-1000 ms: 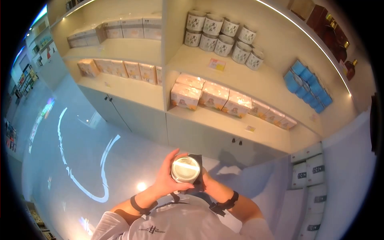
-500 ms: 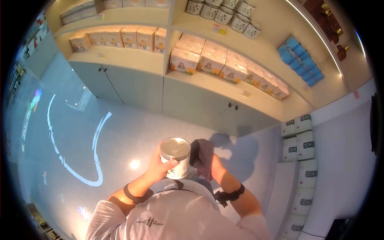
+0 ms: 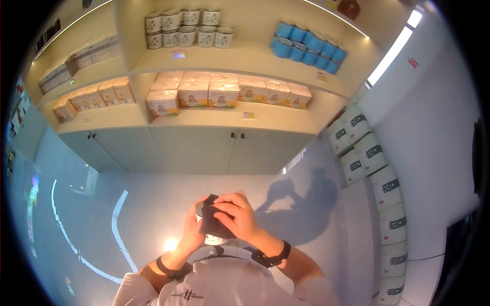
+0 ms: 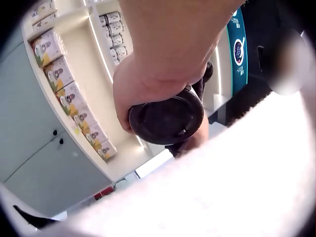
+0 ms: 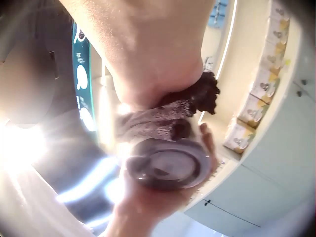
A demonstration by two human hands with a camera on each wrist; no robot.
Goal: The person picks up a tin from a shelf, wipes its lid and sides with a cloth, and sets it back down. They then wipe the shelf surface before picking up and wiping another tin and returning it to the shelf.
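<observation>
In front of the chest, my left hand (image 3: 190,233) grips a round can with a white printed label (image 3: 215,239). The can's dark base (image 4: 165,121) faces the left wrist camera, with the left fingers wrapped round its side. A dark cloth (image 3: 213,225) lies over the can's top and hides the lid. My right hand (image 3: 239,217) holds the cloth against the can, its fingers bent over the fabric. In the right wrist view the cloth (image 5: 160,121) is bunched between the right palm and the can (image 5: 170,165).
Shelves ahead hold white cans (image 3: 186,36), blue cans (image 3: 309,46) and wrapped boxes (image 3: 194,94). Below them are cupboard doors (image 3: 194,150) with small dark knobs. White packages (image 3: 385,187) line the right wall. The floor (image 3: 153,204) is shiny and shows light reflections.
The right hand has brought the cloth from beside the can over onto its top, covering the lid. The can stays in the left hand. The head view has turned to the right.
</observation>
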